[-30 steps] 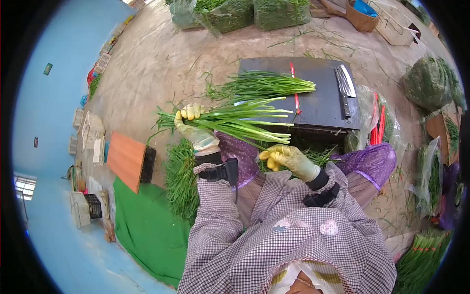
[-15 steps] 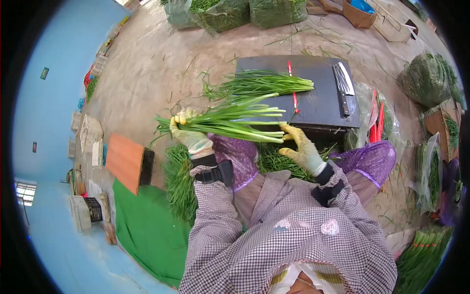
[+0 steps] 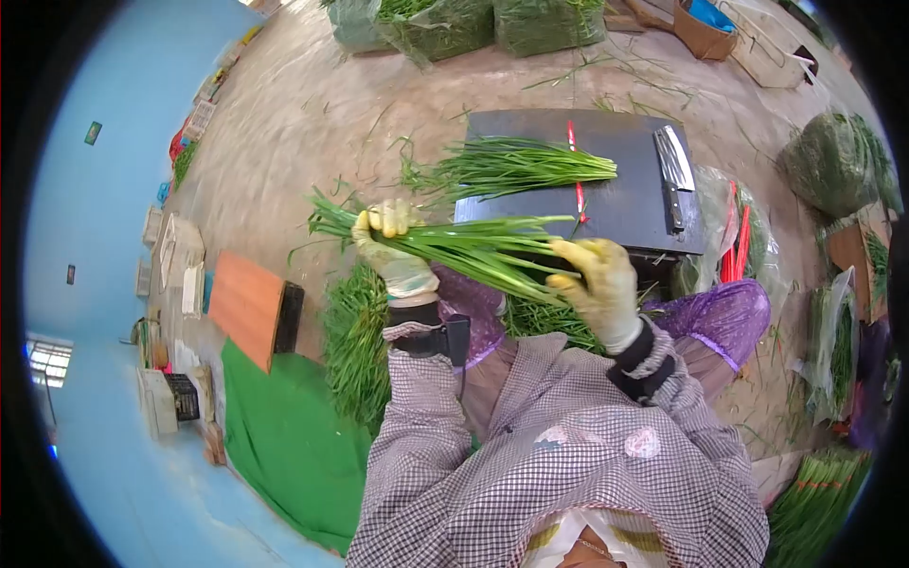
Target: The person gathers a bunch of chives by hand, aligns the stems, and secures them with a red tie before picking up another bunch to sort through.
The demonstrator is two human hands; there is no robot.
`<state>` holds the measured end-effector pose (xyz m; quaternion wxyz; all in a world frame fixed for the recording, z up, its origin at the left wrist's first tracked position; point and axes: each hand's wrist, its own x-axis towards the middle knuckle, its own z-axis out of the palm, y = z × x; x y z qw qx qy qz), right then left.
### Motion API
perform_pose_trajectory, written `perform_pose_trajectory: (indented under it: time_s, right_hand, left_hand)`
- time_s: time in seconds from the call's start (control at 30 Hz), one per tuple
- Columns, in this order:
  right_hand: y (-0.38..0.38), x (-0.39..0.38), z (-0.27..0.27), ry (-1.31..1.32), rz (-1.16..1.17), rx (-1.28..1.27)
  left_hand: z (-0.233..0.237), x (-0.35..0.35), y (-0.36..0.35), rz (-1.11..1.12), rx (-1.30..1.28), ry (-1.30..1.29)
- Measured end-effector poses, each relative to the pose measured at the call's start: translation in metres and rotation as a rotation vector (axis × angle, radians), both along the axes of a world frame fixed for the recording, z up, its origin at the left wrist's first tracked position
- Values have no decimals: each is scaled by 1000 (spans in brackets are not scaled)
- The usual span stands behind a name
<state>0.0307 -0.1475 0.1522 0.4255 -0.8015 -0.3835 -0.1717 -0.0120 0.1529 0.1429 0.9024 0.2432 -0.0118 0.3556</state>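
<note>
A loose bunch of garlic chives [image 3: 473, 248] is held across my lap, leaves to the left and pale stem ends to the right. My left hand [image 3: 388, 248], in a yellowed glove, is closed around the leafy part. At the stem ends, my right hand [image 3: 601, 289], gloved too, has its fingers curled about some stems; its grip is partly hidden. Beyond them, a second bunch of garlic chives [image 3: 530, 166] lies on a dark board [image 3: 630, 213] over a red strip [image 3: 580, 199]. A knife [image 3: 673, 175] rests at the board's right side.
Heaped chives [image 3: 355, 350] lie by my left leg. An orange board [image 3: 246, 305] and green cloth [image 3: 289, 435] are at left. Right of the work board stands a plastic bag [image 3: 705, 194] with red strips [image 3: 741, 241]. Full bags of greens [image 3: 440, 33] sit at the back.
My right hand has moved in from beside the bunch onto its stem ends, and its fingers have curled. The held bunch has tilted, its stem ends lower. My left hand keeps its hold.
</note>
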Motion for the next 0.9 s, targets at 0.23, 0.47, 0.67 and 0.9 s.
perform_pose_trajectory:
  time_s: [0.23,0.47,0.67,0.9]
  right_hand:
    - [51,12,-9,233,143,354]
    - [-48,25,-44,987,168,798]
    - [-136,34,-149,1250,256,-127]
    - [-68,29,-40,276,-52,57]
  left_hand:
    - [7,15,-45,-114,-4,64]
    - [-8,-10,12,-82,-41,-136]
    - [-4,-9,14,-112,-21,-183]
    - [9,-4,-3,-209,-37,-226]
